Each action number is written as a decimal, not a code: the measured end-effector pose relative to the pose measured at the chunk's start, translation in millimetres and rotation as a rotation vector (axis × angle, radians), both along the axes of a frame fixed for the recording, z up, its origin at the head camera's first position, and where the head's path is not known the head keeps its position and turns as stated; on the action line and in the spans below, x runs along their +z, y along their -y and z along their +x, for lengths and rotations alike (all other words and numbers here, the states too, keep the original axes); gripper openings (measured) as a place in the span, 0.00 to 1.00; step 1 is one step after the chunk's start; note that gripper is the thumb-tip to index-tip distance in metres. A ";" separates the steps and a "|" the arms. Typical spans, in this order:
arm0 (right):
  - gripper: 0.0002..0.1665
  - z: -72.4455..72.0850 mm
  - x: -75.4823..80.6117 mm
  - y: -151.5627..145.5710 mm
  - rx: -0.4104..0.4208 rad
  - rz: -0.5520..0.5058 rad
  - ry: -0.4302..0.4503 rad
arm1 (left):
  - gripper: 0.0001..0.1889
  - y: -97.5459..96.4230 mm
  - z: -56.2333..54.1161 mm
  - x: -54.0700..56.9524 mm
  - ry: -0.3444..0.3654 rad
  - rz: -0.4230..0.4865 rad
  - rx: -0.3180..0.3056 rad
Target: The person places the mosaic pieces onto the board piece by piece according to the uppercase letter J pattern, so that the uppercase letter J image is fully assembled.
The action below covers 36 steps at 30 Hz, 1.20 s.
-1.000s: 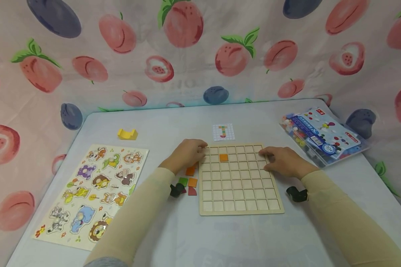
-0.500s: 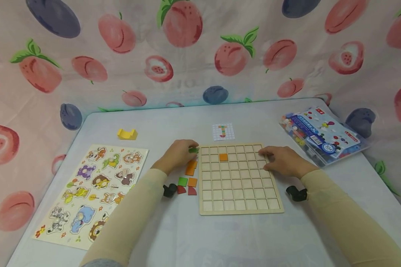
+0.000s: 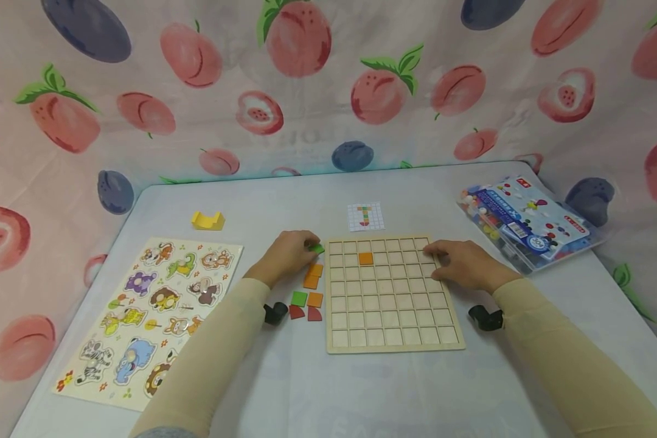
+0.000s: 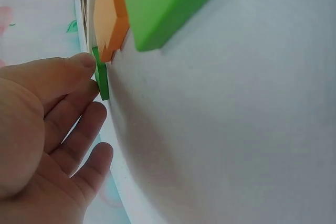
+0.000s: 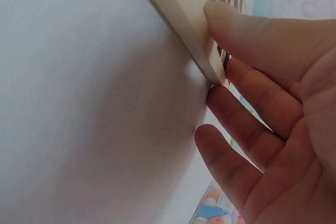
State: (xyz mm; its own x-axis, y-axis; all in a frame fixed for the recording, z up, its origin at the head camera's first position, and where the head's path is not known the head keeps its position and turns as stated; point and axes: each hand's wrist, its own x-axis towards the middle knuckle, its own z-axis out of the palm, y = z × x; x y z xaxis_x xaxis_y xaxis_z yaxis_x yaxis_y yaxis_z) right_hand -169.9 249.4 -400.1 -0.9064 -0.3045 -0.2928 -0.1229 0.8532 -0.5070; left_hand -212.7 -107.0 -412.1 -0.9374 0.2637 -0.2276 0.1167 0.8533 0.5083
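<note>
My left hand (image 3: pixel 289 254) pinches a small green tile (image 4: pixel 101 74) between thumb and forefinger, just off the left edge of a wooden grid board (image 3: pixel 394 304). My right hand (image 3: pixel 468 264) grips the board's right edge, its thumb (image 5: pixel 231 24) on the rim and fingertips against the side. One orange square (image 3: pixel 365 258) sits in a cell near the board's upper left. Left of the board lie loose orange tiles (image 3: pixel 313 277), another green tile (image 3: pixel 298 298) and two red curved pieces (image 3: pixel 314 314).
Behind the board lies a small gridded card (image 3: pixel 365 216) with a coloured J-like figure. An animal puzzle board (image 3: pixel 159 316) is at the left, a yellow block (image 3: pixel 208 221) behind it. A clear case of beads (image 3: pixel 531 222) lies at the back right.
My left hand has drawn back leftward from the board's upper left corner, and the green tile now shows at its fingertips. My right hand stays on the board's edge.
</note>
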 end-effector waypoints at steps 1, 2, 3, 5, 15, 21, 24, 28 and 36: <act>0.34 0.1 0.1 0.2 0.000 -0.001 -0.001 | 0.19 0.3 -0.3 -0.6 0.000 -0.001 0.001; 0.34 0.1 -0.1 0.2 0.000 0.000 -0.001 | 0.18 0.6 -0.4 -1.1 -0.002 -0.002 0.001; 0.34 0.2 -0.3 0.5 -0.002 0.001 0.000 | 0.18 0.9 -0.7 -1.6 -0.004 -0.003 0.000; 0.34 0.4 -0.7 0.9 -0.005 0.001 0.000 | 0.17 1.1 -0.9 -2.4 -0.005 -0.001 0.002; 0.33 0.5 -1.2 0.8 -0.012 -0.009 0.011 | 0.17 2.9 0.4 -3.2 -0.027 0.017 -0.003; 0.33 -0.3 -2.3 0.2 -0.019 -0.003 0.011 | 0.17 6.5 0.8 -3.1 -0.034 0.019 -0.004; 0.33 0.3 -2.3 -0.2 -0.016 -0.002 0.005 | 0.18 8.9 1.4 -2.8 -0.037 0.018 -0.002; 0.33 0.6 -1.9 -0.8 -0.012 -0.007 0.002 | 0.18 12.2 1.4 -3.1 -0.033 0.023 0.010; 0.33 -0.4 -1.5 -0.7 -0.007 -0.012 0.004 | 0.19 18.9 1.2 -2.2 -0.034 0.016 0.021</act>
State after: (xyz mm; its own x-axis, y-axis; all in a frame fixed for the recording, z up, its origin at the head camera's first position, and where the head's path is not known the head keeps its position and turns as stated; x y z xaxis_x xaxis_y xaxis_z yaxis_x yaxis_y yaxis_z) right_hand -170.3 250.1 -401.6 -0.9075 -0.3016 -0.2923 -0.1149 0.8476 -0.5180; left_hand -211.5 -125.9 -414.3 -0.9501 0.2468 -0.1910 0.1161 0.8477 0.5175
